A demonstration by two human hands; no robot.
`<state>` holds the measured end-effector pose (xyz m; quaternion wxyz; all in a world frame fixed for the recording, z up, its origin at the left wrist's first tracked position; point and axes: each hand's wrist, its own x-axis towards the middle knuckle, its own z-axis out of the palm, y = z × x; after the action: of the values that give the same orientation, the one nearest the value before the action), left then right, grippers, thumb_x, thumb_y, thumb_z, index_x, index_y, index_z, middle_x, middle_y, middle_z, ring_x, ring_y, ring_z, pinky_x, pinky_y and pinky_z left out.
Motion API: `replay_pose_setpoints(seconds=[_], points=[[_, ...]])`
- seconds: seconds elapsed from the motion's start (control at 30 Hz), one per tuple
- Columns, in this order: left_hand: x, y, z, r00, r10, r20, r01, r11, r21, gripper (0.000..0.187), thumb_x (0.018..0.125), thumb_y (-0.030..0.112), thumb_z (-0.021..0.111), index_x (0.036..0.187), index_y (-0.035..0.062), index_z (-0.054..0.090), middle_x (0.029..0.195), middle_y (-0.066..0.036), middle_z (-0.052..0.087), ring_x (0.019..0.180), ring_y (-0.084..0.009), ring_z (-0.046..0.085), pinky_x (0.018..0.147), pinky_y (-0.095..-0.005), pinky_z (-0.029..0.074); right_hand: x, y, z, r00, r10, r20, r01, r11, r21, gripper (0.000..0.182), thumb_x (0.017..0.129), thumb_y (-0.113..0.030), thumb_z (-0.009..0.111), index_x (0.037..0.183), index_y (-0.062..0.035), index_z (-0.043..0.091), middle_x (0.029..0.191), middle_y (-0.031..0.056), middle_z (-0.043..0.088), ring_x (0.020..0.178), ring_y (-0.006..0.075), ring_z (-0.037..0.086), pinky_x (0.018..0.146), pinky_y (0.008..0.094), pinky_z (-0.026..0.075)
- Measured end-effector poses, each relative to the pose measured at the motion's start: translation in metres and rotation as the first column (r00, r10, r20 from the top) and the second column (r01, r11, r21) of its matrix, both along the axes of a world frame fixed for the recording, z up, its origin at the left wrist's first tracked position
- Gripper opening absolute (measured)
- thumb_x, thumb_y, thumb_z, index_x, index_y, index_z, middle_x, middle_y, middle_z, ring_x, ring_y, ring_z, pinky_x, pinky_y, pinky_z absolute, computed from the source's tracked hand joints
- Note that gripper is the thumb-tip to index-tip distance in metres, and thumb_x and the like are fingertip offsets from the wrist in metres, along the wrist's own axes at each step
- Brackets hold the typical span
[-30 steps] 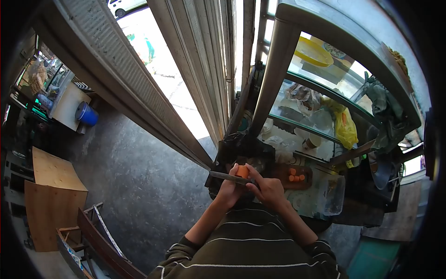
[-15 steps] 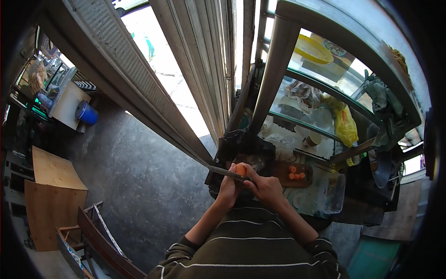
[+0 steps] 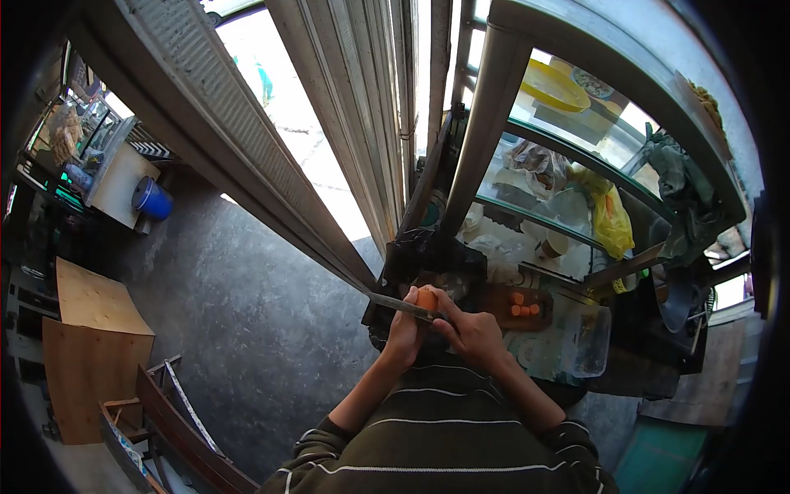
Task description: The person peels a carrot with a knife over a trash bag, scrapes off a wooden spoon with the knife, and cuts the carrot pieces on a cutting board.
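A knife (image 3: 397,304) with a long grey blade lies across both hands, its tip pointing left. Behind the blade an orange carrot piece (image 3: 427,299) is held between the hands. My left hand (image 3: 403,333) is closed around the carrot piece, the blade passing over its fingers. My right hand (image 3: 475,331) is closed at the knife's right end, with its forefinger reaching up beside the carrot; the handle is hidden. Right of the hands, several short carrot pieces (image 3: 524,310) lie on a brown wooden board (image 3: 498,303).
Beside the board is a clear plastic container (image 3: 590,342). A glass cabinet (image 3: 506,45) with a yellow bag (image 3: 613,226) stands at the right. Below the hands is a black plastic bag (image 3: 403,257). Metal shutters (image 3: 329,107) rise ahead; a wooden box (image 3: 99,362) is at left.
The carrot piece and my fingers around it have shifted very slightly. Both hands keep nearly the same place, and the pieces on the board have not moved.
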<state>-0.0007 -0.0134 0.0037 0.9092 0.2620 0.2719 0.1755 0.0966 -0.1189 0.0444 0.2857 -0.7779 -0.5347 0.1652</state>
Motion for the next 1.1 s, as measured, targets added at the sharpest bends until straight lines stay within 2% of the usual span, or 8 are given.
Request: replay_pose_setpoints(seconds=[0.2, 0.4, 0.57, 0.7, 0.77, 0.87, 1.0, 1.1], points=[[-0.003, 0.000, -0.004, 1.000, -0.017, -0.004, 0.017, 0.998, 0.065, 0.039, 0.093, 0.042, 0.037, 0.108, 0.0078, 0.049, 0.093, -0.003, 0.055, 0.086, -0.0126, 0.054, 0.075, -0.0293, 0.045, -0.002, 0.004, -0.011, 0.999, -0.021, 0.034, 0.018, 0.996, 0.088, 0.047, 0.088, -0.038, 0.045, 0.132, -0.0233, 0.035, 0.059, 0.0129, 0.057, 0.051, 0.0319, 0.057, 0.046, 0.0399, 0.044], [-0.005, -0.002, -0.010, 0.999, 0.011, -0.045, -0.006, 0.994, 0.111, 0.038, 0.093, 0.038, 0.035, 0.112, 0.0072, 0.047, 0.098, -0.004, 0.054, 0.089, -0.0134, 0.054, 0.074, -0.0297, 0.046, -0.003, 0.006, -0.010, 0.993, -0.077, -0.086, 0.088, 0.988, 0.125, 0.040, 0.088, -0.033, 0.046, 0.127, -0.0255, 0.043, 0.061, 0.0150, 0.057, 0.056, 0.0323, 0.059, 0.050, 0.0397, 0.044], [-0.007, 0.001, -0.008, 0.998, -0.015, -0.065, 0.025, 0.988, 0.155, 0.040, 0.093, 0.039, 0.034, 0.113, 0.0069, 0.046, 0.101, -0.005, 0.053, 0.093, -0.0151, 0.054, 0.078, -0.0322, 0.046, 0.000, 0.006, -0.005, 0.924, -0.059, -0.378, 0.089, 0.994, 0.063, 0.039, 0.089, -0.034, 0.045, 0.127, -0.0263, 0.043, 0.060, 0.0172, 0.055, 0.058, 0.0329, 0.058, 0.052, 0.0401, 0.044], [-0.009, 0.005, -0.005, 0.997, -0.059, 0.043, 0.051, 0.985, 0.166, 0.042, 0.093, 0.041, 0.034, 0.113, 0.0066, 0.046, 0.101, -0.005, 0.053, 0.094, -0.0154, 0.054, 0.078, -0.0336, 0.046, -0.002, 0.004, 0.000, 0.959, -0.034, -0.281, 0.057, 0.996, 0.073, 0.040, 0.089, -0.035, 0.045, 0.128, -0.0265, 0.043, 0.059, 0.0175, 0.054, 0.057, 0.0328, 0.058, 0.052, 0.0397, 0.044], [-0.009, 0.002, 0.003, 1.000, -0.017, -0.012, 0.018, 0.990, 0.142, 0.041, 0.094, 0.041, 0.034, 0.111, 0.0061, 0.046, 0.091, -0.001, 0.050, 0.080, -0.0082, 0.050, 0.068, -0.0223, 0.042, -0.002, 0.003, 0.002, 0.987, -0.007, -0.159, 0.012, 0.999, 0.029, 0.042, 0.088, -0.035, 0.045, 0.129, -0.0269, 0.041, 0.058, 0.0166, 0.054, 0.056, 0.0327, 0.058, 0.051, 0.0405, 0.044], [-0.008, 0.001, 0.012, 0.999, 0.024, -0.039, -0.018, 0.990, 0.139, 0.041, 0.094, 0.042, 0.034, 0.111, 0.0062, 0.046, 0.090, -0.001, 0.051, 0.079, -0.0076, 0.050, 0.068, -0.0216, 0.042, -0.007, 0.003, 0.005, 0.997, 0.001, -0.081, 0.004, 0.998, 0.059, 0.043, 0.088, -0.031, 0.048, 0.129, -0.0213, 0.043, 0.052, 0.0152, 0.049, 0.048, 0.0299, 0.055, 0.048, 0.0361, 0.041], [-0.004, 0.002, 0.013, 0.997, 0.042, -0.062, -0.030, 0.985, 0.172, 0.042, 0.093, 0.043, 0.035, 0.110, 0.0060, 0.046, 0.089, -0.001, 0.050, 0.079, -0.0067, 0.050, 0.068, -0.0207, 0.042, -0.008, 0.008, 0.002, 0.997, -0.024, -0.076, 0.031, 0.995, 0.097, 0.043, 0.088, -0.030, 0.048, 0.129, -0.0215, 0.042, 0.053, 0.0155, 0.051, 0.049, 0.0304, 0.056, 0.047, 0.0368, 0.041], [-0.004, 0.007, 0.000, 0.999, 0.009, 0.033, -0.015, 0.981, 0.192, 0.039, 0.094, 0.040, 0.034, 0.109, 0.0060, 0.046, 0.088, 0.000, 0.050, 0.078, -0.0063, 0.050, 0.067, -0.0203, 0.042, -0.008, 0.013, -0.006, 0.995, -0.064, -0.073, 0.074, 0.987, 0.142, 0.041, 0.089, -0.034, 0.046, 0.128, -0.0258, 0.042, 0.059, 0.0146, 0.056, 0.054, 0.0313, 0.058, 0.048, 0.0393, 0.044]])
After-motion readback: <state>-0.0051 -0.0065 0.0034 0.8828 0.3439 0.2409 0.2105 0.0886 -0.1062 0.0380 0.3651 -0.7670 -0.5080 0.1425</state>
